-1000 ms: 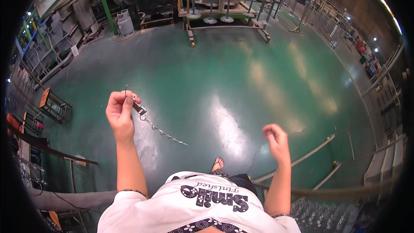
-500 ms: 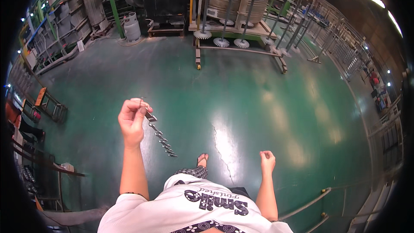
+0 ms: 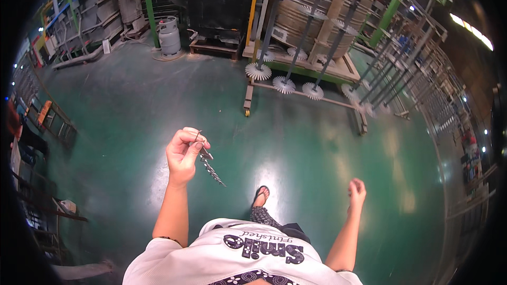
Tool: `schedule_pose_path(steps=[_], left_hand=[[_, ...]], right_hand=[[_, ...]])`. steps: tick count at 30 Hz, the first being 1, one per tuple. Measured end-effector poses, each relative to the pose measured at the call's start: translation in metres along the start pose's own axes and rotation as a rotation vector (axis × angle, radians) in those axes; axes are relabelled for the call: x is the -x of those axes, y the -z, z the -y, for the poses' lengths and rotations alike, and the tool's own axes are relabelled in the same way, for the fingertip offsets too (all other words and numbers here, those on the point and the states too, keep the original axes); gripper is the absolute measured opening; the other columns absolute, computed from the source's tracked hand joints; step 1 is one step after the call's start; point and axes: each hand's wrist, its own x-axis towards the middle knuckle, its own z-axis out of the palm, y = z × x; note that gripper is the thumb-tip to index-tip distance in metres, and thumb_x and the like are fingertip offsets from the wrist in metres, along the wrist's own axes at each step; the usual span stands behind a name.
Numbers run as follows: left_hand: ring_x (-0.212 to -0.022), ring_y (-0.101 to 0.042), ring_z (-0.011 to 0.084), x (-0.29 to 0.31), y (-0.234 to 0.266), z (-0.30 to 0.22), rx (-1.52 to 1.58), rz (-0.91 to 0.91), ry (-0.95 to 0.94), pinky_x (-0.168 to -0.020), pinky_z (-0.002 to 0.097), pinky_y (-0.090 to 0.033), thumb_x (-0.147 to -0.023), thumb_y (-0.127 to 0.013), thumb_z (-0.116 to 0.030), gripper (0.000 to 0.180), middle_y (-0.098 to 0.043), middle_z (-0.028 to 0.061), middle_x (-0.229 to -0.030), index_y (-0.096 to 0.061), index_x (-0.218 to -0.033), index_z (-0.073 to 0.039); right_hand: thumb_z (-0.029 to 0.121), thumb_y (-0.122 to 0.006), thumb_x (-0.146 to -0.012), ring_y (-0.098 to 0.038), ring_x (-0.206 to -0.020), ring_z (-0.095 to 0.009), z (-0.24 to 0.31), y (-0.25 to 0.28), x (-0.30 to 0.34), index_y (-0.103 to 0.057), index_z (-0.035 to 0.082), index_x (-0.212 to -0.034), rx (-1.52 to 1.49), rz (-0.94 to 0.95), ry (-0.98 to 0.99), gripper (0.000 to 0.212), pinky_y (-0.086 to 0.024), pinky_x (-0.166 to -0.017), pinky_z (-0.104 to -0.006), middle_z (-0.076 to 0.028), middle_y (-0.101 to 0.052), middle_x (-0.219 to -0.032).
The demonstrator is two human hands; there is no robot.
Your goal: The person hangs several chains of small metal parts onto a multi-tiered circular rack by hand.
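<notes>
My left hand (image 3: 182, 157) is raised over the green floor, thumb and fingers pinched on the top of a thin metal hook. Below the fingers dangles a strand of small shiny metal pieces (image 3: 213, 172), slanting down to the right and touching nothing. Most of the hook is hidden by my fingers. Out to the right, my right hand (image 3: 357, 193) hangs away from my body with its fingers curled in, and nothing shows in it.
Ahead stands a wheeled rack (image 3: 311, 99) with upright rods and round finned discs (image 3: 284, 85), before a large metal drum (image 3: 296, 29). A grey gas cylinder (image 3: 169, 41) is farther left. More racks (image 3: 417, 68) line the right. A person (image 3: 33, 142) is at the far left.
The rack and cylinder appear larger and lower as I walk forward. My left hand sits a little farther right and lower with the strand; my right hand has swung outward.
</notes>
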Motion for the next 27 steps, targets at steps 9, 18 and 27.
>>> schedule_pose_path(steps=[9,18,27], left_hand=[[-0.067,-0.053,0.0149,-0.114,-0.076,0.107,0.050,-0.042,0.037,-0.061,0.0259,-0.045,-0.077,-0.052,0.003,0.007,-0.046,0.0074,-0.079,-0.046,-0.078,0.000],[-0.068,-0.053,0.0163,-0.214,-0.128,0.203,0.158,0.007,0.056,-0.064,0.0288,-0.046,-0.076,-0.049,0.008,0.009,-0.043,0.0094,-0.083,-0.046,-0.079,0.000],[-0.075,-0.048,0.0152,-0.278,-0.174,0.263,0.156,0.022,0.105,-0.066,0.0268,-0.041,-0.074,-0.053,0.006,0.010,-0.057,0.0083,-0.073,-0.050,-0.077,-0.002]], right_hand=[[0.026,-0.052,-0.080,-0.053,-0.087,-0.014,0.225,-0.167,-0.277,-0.050,0.006,-0.108,-0.204,0.325,0.461,0.035,-0.038,-0.069,-0.0246,-0.005,-0.055,-0.095],[0.036,-0.065,-0.068,-0.048,-0.097,-0.018,0.366,-0.327,-0.465,-0.035,-0.001,-0.122,-0.190,0.407,0.498,0.073,-0.037,-0.074,-0.0274,-0.014,-0.050,-0.111],[0.041,-0.071,-0.059,-0.038,-0.112,-0.026,0.408,-0.429,-0.606,-0.032,-0.006,-0.121,-0.142,0.428,0.384,0.087,-0.029,-0.092,-0.0330,-0.019,-0.039,-0.120]])
